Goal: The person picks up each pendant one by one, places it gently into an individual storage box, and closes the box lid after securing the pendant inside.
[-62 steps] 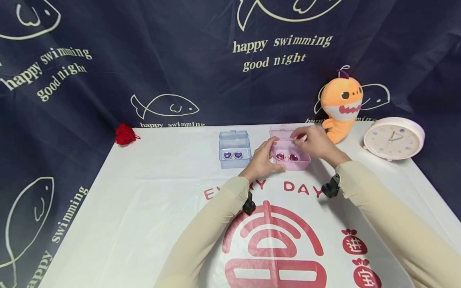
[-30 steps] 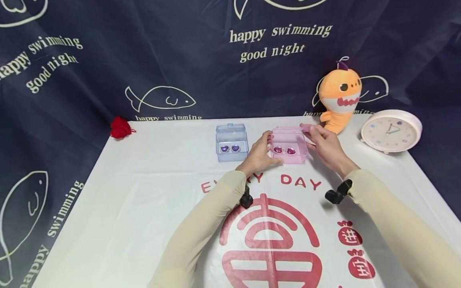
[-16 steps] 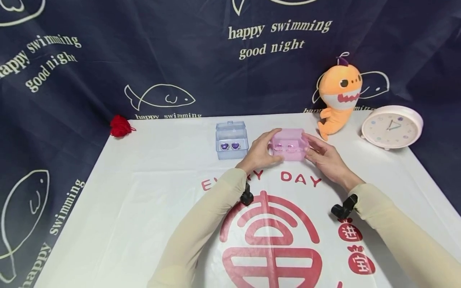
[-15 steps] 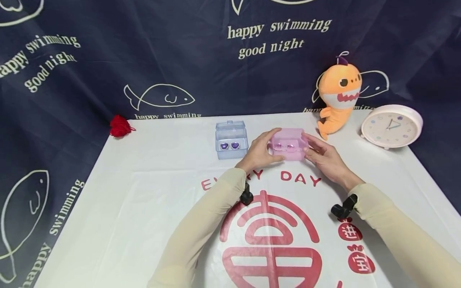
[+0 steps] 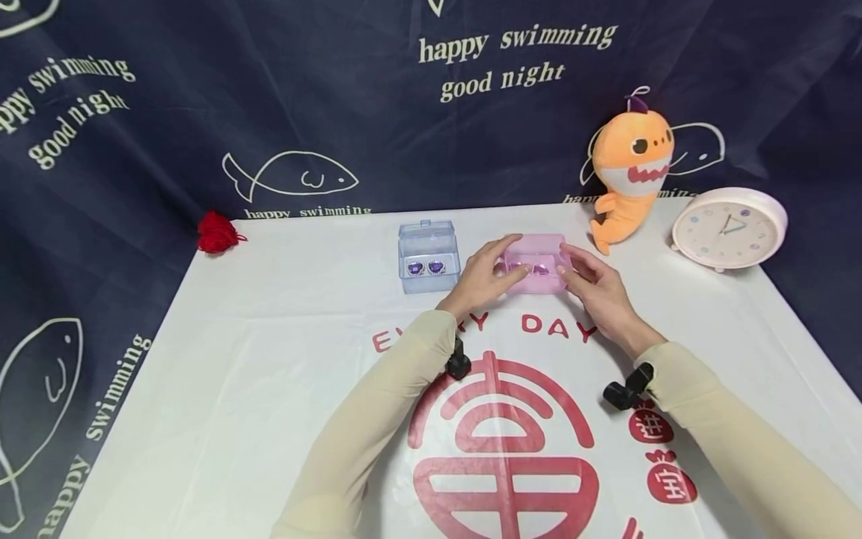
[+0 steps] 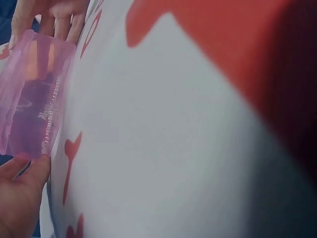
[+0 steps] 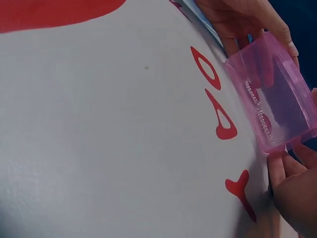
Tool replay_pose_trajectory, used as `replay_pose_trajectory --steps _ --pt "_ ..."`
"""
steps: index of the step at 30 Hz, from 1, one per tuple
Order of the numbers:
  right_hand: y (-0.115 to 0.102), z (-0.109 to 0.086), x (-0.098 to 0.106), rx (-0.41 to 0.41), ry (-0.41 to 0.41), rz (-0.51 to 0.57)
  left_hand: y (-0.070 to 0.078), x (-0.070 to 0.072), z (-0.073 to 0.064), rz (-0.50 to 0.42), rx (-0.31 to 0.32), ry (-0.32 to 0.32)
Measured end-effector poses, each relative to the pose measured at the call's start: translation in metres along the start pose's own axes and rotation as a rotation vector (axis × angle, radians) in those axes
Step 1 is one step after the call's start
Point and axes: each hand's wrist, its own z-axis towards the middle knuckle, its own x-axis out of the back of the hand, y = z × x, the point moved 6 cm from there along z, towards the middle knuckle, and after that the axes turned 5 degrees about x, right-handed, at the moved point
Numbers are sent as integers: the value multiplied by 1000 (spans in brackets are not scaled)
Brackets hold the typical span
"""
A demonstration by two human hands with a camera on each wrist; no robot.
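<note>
A small see-through pink box (image 5: 536, 284) stands on the white-covered table with its lid folded forward over it. Two red gems with beaded silver rims (image 7: 258, 109) show through its wall. My left hand (image 5: 481, 278) grips the left end, thumb at the front and fingers at the upper edge. My right hand (image 5: 601, 292) holds the right end between thumb and fingers. To the left, a matching blue box (image 5: 431, 286) stands with its lid raised. Inside it lie two purple gems with silver rims (image 5: 426, 267).
An orange plush shark (image 5: 629, 176) and a pale pink clock (image 5: 730, 228) stand at the back right. A bundle of red yarn (image 5: 218, 233) lies at the table's far left corner. A dark fish-print curtain (image 5: 303, 97) hangs behind the table (image 5: 269, 389).
The pink box's lid, raised earlier, has come forward over the box. My right hand has moved from the lid to the box's right end. My left thumb has shifted up its front.
</note>
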Motion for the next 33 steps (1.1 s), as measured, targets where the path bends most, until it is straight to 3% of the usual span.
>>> replay_pose_trajectory --steps 4,7,12,15,17,20,23,28,33 --pt "-2 2 -4 -25 -1 -27 0 4 -5 -20 31 36" --pt "-7 2 -6 -10 37 -81 7 15 -10 -62 38 125" --pt "-38 5 -1 111 294 -226 25 60 -23 -186 -17 304" --pt "-65 8 -2 206 442 -266 25 92 -36 -118 -31 381" --pt "-84 12 -8 259 472 -236 17 111 -45 -41 -21 418" --pt "-106 22 -27 301 442 -152 -6 129 -56 31 49 433" --pt "-118 35 -52 278 360 -84 -32 134 -63 6 156 370" --pt "-114 61 -104 111 152 13 -63 128 -69 -65 285 279" --pt "-87 83 -136 -78 42 49 -75 120 -69 -139 280 269"
